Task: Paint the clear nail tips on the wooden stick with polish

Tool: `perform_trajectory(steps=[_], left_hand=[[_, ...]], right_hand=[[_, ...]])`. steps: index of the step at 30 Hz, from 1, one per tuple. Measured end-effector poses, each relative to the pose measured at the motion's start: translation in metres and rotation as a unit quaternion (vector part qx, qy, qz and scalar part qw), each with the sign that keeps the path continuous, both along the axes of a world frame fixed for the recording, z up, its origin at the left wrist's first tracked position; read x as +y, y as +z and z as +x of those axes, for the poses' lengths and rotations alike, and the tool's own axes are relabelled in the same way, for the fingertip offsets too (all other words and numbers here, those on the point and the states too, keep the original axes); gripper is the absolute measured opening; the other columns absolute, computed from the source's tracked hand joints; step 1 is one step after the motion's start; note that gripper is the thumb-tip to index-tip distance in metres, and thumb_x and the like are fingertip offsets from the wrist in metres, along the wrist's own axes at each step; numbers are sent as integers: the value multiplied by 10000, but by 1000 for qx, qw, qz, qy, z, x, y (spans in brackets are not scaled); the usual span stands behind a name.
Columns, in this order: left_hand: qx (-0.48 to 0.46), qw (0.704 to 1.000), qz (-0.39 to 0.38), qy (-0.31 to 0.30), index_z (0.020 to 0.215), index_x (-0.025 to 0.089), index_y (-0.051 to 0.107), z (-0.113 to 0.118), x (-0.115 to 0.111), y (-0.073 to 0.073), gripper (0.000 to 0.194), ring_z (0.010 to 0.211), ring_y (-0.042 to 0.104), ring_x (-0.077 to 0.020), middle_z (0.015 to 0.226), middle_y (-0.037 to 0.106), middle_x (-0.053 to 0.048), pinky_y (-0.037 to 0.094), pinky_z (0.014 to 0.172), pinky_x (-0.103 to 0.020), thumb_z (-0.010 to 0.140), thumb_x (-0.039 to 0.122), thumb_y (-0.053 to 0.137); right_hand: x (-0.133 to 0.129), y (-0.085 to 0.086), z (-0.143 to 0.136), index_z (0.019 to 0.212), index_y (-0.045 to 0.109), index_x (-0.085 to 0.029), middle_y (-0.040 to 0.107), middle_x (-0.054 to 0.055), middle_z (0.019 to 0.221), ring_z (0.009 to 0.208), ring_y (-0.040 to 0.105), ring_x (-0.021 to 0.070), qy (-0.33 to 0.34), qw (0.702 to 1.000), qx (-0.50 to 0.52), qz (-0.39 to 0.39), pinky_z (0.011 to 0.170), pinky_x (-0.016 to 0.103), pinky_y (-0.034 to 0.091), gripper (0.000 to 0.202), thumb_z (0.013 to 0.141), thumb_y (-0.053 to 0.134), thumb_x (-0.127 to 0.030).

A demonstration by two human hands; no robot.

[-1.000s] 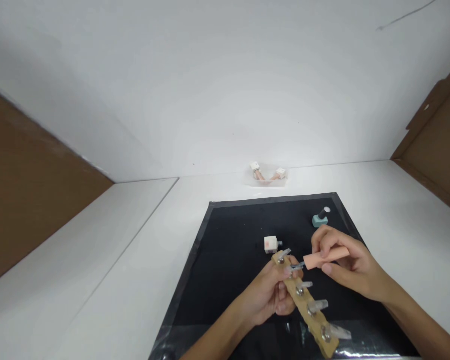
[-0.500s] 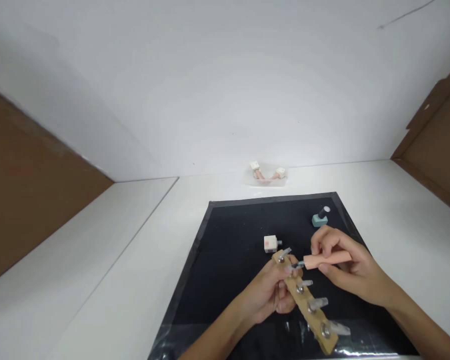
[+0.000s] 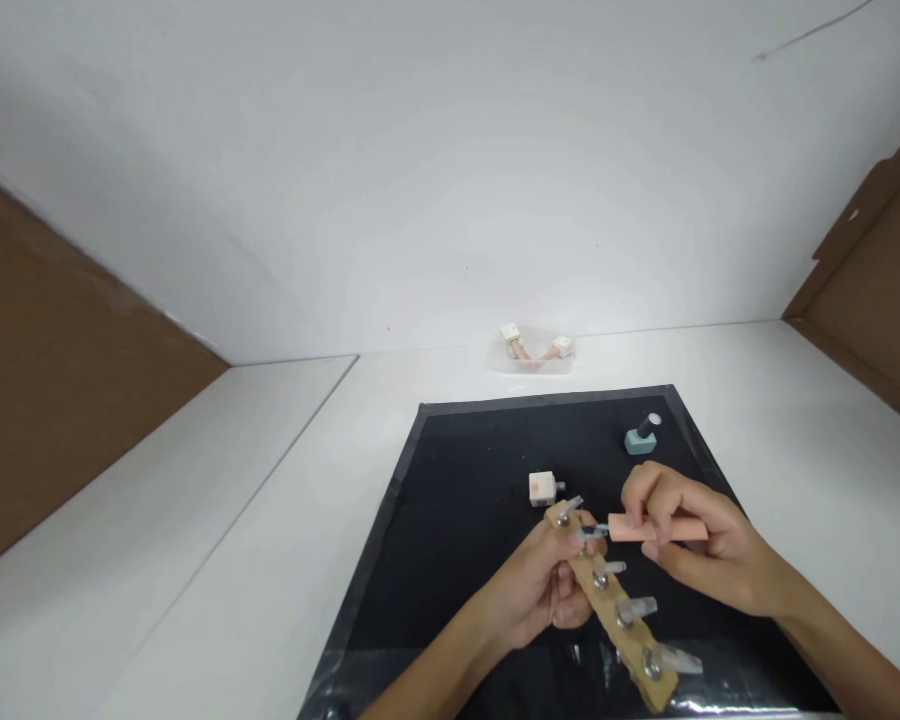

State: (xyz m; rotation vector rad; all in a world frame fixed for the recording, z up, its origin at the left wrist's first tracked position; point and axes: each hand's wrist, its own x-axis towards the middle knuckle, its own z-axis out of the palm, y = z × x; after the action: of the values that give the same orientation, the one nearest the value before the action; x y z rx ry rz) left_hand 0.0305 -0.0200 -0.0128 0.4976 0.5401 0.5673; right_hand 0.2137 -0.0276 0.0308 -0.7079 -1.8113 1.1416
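My left hand [image 3: 540, 585] is closed around the upper part of a wooden nail tip stand [image 3: 613, 610], a tilted strip with several clear false nails on round metal mounts. Its thumb rests beside the second nail from the top. Between the fingers and thumb of my right hand [image 3: 701, 540] is a nail polish brush [image 3: 656, 528] with a peach handle, held nearly level. The bristle end meets or hovers right over that second nail; contact is too small to tell. Just beyond the stand, an uncapped white polish bottle [image 3: 542, 488] lies on its side.
A teal bottle [image 3: 640, 441] with a dark cap stands at the mat's back right. Behind the black mat [image 3: 465, 440], a clear tray [image 3: 532, 366] holds two white bottles with peach caps. Brown panels [image 3: 60, 370] flank the white table, and a white wall rises behind.
My right hand has shifted slightly down, and the brush handle has turned closer to level, its fingers lying further over it. My left hand and the stand have hardly moved.
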Motion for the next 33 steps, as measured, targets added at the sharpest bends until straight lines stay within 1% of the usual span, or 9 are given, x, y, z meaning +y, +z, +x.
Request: perform_trajectory(steps=[6,9,13,16,20,28,33], left_hand=[[-4,1000,-9,10,662,169,436,-1,0,2,358,262,298,8,486,481,88,121,279,-140,599,344,742],[-2,1000,-8,11,665,168,434,-1,0,2,366,265,297,8,480,468,92,125,281,-139,597,350,744],[-2,1000,-5,7,669,170,428,0,0,1,372,262,287,10,480,454,99,125,280,-140,599,356,743],[-6,1000,-8,11,654,169,431,1,0,1,384,265,288,12,481,457,101,136,274,-131,577,353,759],[-10,1000,-3,6,627,169,432,2,0,1,385,250,293,6,445,455,100,153,264,-129,579,369,757],[0,1000,9,-3,617,171,425,3,0,1,390,247,281,5,430,456,91,144,269,-134,586,391,746],[5,1000,11,-3,637,172,423,2,0,-1,376,254,276,7,443,439,97,132,281,-138,607,384,732]], right_hand=[[1,1,0,739,457,-225,485,17,806,696,489,153,12,999,21,-29,618,288,422,194,811,469,-45],[1,0,0,721,469,-220,489,18,795,694,493,155,9,999,30,-33,614,290,430,170,829,495,-90],[1,-1,-3,736,495,-216,488,13,786,688,512,141,21,997,61,-47,623,276,458,148,863,513,-142],[1,-3,-3,755,493,-225,491,0,790,701,523,125,17,995,69,-64,640,254,463,152,873,511,-131],[1,-7,-2,782,469,-233,485,-9,782,700,507,123,15,996,64,-55,647,256,445,153,878,487,-116],[1,-7,0,802,432,-248,469,-3,827,664,453,131,-5,999,12,-42,568,242,388,194,811,482,-61],[0,-7,-1,803,411,-251,455,-8,833,660,436,124,0,999,2,-37,562,228,363,263,746,456,2]])
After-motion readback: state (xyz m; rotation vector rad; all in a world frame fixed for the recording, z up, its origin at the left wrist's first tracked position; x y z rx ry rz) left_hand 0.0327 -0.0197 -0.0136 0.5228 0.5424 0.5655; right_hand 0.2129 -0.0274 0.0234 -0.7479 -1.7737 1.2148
